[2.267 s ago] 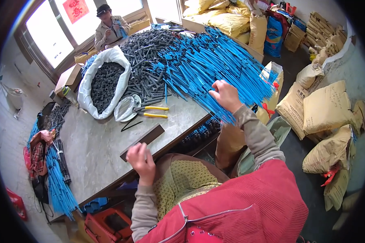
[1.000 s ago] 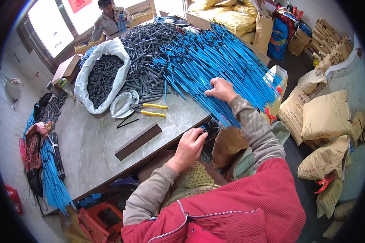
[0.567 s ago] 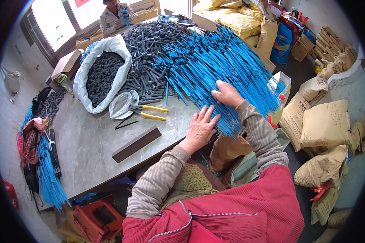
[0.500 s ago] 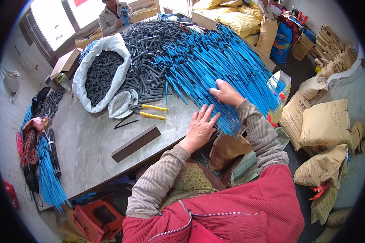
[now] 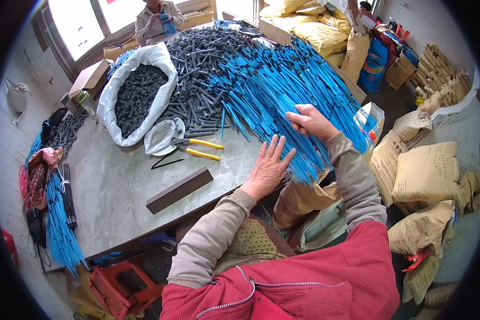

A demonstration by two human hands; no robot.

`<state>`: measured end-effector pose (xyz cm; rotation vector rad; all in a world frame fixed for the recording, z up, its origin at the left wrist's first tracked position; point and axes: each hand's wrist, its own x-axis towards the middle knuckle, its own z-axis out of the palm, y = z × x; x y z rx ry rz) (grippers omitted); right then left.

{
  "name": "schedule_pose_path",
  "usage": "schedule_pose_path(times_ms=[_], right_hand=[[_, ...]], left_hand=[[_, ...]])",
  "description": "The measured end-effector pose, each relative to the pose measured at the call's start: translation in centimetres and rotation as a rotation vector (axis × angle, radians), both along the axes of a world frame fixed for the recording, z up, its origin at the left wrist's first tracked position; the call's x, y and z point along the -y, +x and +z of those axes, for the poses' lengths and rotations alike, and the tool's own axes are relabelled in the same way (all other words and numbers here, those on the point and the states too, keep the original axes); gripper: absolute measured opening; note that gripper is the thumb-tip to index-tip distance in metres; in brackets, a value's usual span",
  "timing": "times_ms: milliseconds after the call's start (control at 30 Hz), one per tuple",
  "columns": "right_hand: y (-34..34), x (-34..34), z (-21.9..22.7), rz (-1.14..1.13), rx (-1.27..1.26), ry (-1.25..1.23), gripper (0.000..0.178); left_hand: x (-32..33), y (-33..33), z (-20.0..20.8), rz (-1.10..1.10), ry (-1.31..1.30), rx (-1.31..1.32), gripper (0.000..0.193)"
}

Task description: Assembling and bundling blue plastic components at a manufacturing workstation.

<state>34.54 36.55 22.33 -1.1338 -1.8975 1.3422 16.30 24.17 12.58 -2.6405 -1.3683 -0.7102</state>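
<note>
A large heap of long thin blue strips with black ends (image 5: 336,101) lies across the right of the table, their near ends sticking out past its edge. My right hand (image 5: 313,122) is over the heap with its fingers curled closed, apparently round some blue strips that are blurred by motion. Just left of it, my left hand (image 5: 270,168) lies at the heap's near left edge, palm down and fingers spread. Its fingertips are beside the strips. Behind and left of the strips is a pile of short dark grey tube-like pieces (image 5: 200,48).
An open white sack (image 5: 108,106) holds small dark pieces. Near it are yellow-handled pliers (image 5: 202,149), a small clear bag (image 5: 160,137) and a dark bar (image 5: 180,189). Across the table a person (image 5: 157,21) holds blue strips. Tan sacks (image 5: 426,166) stand at right; a red stool (image 5: 125,288) below.
My right hand has moved slightly right and its fingers have curled in. My left hand has shifted a little right, fingers spreading wider. The person opposite has raised both hands to the strips.
</note>
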Motion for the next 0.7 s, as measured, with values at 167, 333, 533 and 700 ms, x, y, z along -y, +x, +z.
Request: schedule_pose_path(times_ms=[167, 333, 533, 700], right_hand=[[1.9, -0.5, 1.9, 0.061, -0.142, -0.237, 0.027], [2.2, -0.6, 4.5, 0.113, -0.105, -0.206, 0.028], [0.3, -0.2, 7.7, 0.209, -0.225, -0.075, 0.031], [-2.7, 0.9, 9.5, 0.14, -0.449, 0.096, 0.038]], left_hand=[[-0.8, 0.7, 0.4, 0.049, 0.039, -0.002, 0.077], [-2.6, 2.1, 0.8, -0.034, 0.26, -0.049, 0.076], [-4.4, 2.7, 0.4, -0.171, 0.104, -0.067, 0.077], [-4.9, 2.7, -0.1, -0.221, -0.005, -0.025, 0.078]])
